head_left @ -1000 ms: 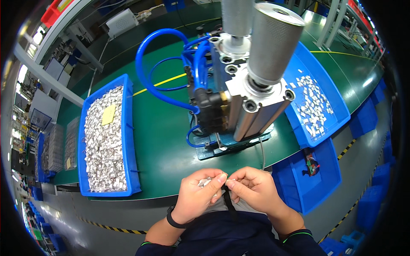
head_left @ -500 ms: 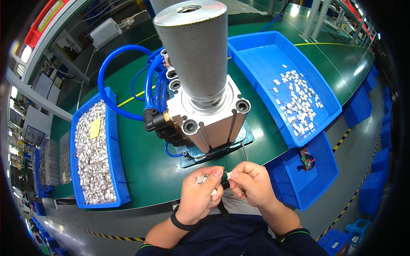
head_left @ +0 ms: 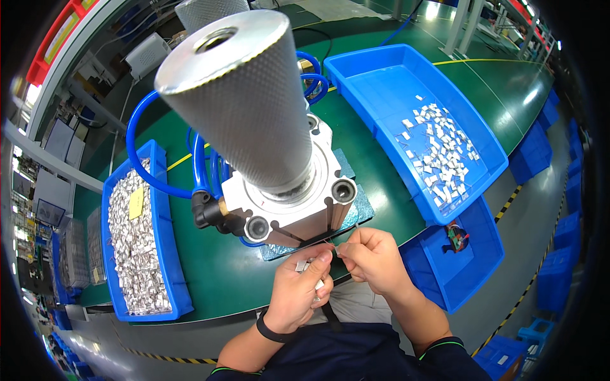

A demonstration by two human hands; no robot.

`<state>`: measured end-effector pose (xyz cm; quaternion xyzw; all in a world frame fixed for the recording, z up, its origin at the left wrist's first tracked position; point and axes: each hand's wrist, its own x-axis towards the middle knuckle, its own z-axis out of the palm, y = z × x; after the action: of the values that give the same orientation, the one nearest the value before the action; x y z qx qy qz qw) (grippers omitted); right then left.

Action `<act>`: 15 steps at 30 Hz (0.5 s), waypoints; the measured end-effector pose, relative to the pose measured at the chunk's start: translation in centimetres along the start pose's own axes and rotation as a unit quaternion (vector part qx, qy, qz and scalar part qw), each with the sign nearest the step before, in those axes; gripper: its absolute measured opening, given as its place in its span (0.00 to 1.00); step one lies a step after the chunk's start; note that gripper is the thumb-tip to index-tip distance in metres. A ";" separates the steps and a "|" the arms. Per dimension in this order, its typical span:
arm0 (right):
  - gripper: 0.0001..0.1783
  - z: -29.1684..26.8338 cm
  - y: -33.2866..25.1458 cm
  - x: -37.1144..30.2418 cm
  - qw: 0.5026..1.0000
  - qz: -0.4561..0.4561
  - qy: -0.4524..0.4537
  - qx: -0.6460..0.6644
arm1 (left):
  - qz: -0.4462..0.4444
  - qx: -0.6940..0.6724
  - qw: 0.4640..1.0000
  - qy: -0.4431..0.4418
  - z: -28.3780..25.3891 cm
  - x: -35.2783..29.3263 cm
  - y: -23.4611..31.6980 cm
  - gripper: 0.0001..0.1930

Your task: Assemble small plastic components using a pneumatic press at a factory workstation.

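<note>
My left hand (head_left: 300,289) is closed around several small white block-shaped parts with thin wire leads (head_left: 302,265), its thumb and forefinger pressed together. Just to its right, my right hand (head_left: 376,260) pinches at a fine wire lead of one such part, mostly hidden by the fingertips. Both sets of fingertips almost meet in front of a metal pneumatic press (head_left: 286,209), which carries a large knurled cylinder (head_left: 238,101) and stands on a blue-green base plate (head_left: 365,208) near the bench edge.
At left, a blue tray (head_left: 180,279) is heaped with white parts and a yellow note (head_left: 136,203). The blue tray (head_left: 375,76) at right holds scattered white parts. Below it, another blue bin (head_left: 422,263) contains a small red-and-green object (head_left: 456,237). Blue air hoses (head_left: 135,130) loop beside the press.
The view has shifted, so the press appears lower and its cylinder leans left. My right hand has moved slightly up, its fingertips now close to the base plate's edge; my left hand keeps its parts.
</note>
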<state>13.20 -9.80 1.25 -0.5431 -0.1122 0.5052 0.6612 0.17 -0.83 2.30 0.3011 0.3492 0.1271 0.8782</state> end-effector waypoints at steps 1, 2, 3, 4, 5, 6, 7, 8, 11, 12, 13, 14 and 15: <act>0.10 0.0 -0.1 0.1 1.000 -0.003 -0.003 0.002 | 0.002 -0.001 1.000 0.002 0.0 0.1 0.0 0.14; 0.10 0.0 -0.1 0.3 1.000 -0.005 -0.001 0.003 | 0.002 0.000 1.000 0.001 0.1 0.2 0.0 0.14; 0.10 0.1 -0.1 0.4 1.000 -0.009 0.006 0.005 | -0.002 0.013 1.000 0.013 0.3 0.2 0.0 0.12; 0.10 0.2 -0.1 0.6 1.000 -0.015 0.011 0.007 | -0.004 0.026 0.999 0.027 0.4 0.3 0.1 0.11; 0.10 0.4 -0.2 0.7 1.000 -0.017 0.009 0.007 | -0.001 0.027 0.999 0.026 0.5 0.2 0.2 0.11; 0.11 0.6 -0.3 0.7 1.000 -0.012 0.013 0.008 | -0.001 0.023 0.999 0.029 0.6 0.2 0.3 0.11; 0.11 0.7 -0.4 0.7 1.000 -0.006 0.018 0.009 | -0.002 0.019 0.999 0.031 0.6 0.3 0.3 0.11; 0.11 0.7 -0.3 0.8 1.000 -0.009 0.018 0.008 | -0.007 0.014 0.999 0.029 0.5 0.3 0.3 0.10; 0.11 0.7 -0.3 1.0 1.000 -0.010 0.018 -0.012 | -0.002 0.009 1.000 0.024 0.6 0.5 0.3 0.09; 0.11 0.7 -0.3 1.1 1.000 -0.010 0.021 -0.018 | -0.002 0.007 1.000 0.021 0.5 0.6 0.3 0.09; 0.12 0.8 -0.4 1.1 0.999 -0.010 0.023 -0.024 | 0.000 0.008 1.000 0.020 0.5 0.6 0.3 0.09; 0.12 0.8 -0.4 1.1 0.999 -0.012 0.022 -0.024 | 0.001 0.006 1.000 0.022 0.4 0.5 0.3 0.09; 0.12 0.8 -0.4 1.1 1.000 -0.010 0.021 -0.021 | 0.001 0.004 1.000 0.025 0.4 0.5 0.3 0.08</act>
<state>13.35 -8.35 1.41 -0.5660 -0.1140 0.4847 0.6570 0.81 -0.56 2.39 0.3019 0.3711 0.1343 0.8678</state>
